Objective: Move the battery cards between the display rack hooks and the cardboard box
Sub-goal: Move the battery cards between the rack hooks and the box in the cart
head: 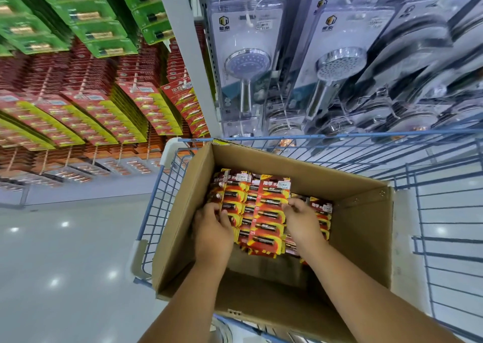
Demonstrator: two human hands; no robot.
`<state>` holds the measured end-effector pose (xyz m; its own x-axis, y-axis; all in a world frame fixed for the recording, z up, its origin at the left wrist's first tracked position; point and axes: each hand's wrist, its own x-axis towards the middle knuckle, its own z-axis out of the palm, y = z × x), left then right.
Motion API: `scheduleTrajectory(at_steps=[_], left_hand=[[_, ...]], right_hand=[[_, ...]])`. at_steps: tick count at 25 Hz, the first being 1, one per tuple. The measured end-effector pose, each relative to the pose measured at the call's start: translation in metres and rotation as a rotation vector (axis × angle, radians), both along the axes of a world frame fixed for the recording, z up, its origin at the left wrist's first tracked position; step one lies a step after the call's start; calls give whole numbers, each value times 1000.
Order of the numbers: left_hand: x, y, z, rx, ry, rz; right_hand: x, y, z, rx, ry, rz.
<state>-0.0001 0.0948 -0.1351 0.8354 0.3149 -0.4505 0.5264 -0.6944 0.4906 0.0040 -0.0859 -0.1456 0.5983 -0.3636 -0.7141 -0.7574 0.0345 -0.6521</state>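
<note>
An open cardboard box (363, 227) sits in a blue wire cart. Inside it lie several red, yellow and black battery cards (269, 212) in loose stacks. Both hands are down in the box. My left hand (213, 230) grips the left edge of the left stack with curled fingers. My right hand (302, 220) pinches the right edge of the middle stack of cards between thumb and fingertips. On the display rack at upper left, more red and yellow battery cards (136, 107) hang on hooks, with green battery cards (86, 16) above them.
The blue wire cart (444, 212) surrounds the box and stands against the shelving. Packaged shower heads (248, 63) hang on the rack to the right of a white upright post (183, 42). Shiny pale floor (65, 251) lies to the left.
</note>
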Motion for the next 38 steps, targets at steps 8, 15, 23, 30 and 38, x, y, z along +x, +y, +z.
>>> scheduleTrajectory(at_steps=[8, 15, 23, 30, 38], left_hand=[[-9, -2, -5, 104, 29, -53], [-5, -5, 6, -152, 57, 251], [-21, -10, 24, -332, 10, 273], [-25, 29, 119, -605, -168, 153], [-26, 164, 257, -830, -453, 261]], right_hand=[[-4, 0, -1, 136, 14, 13], [-6, -14, 5, 197, 45, 37], [-14, -33, 46, 229, -14, 42], [-14, -30, 135, 228, -202, 130], [34, 86, 272, 322, -449, 304]])
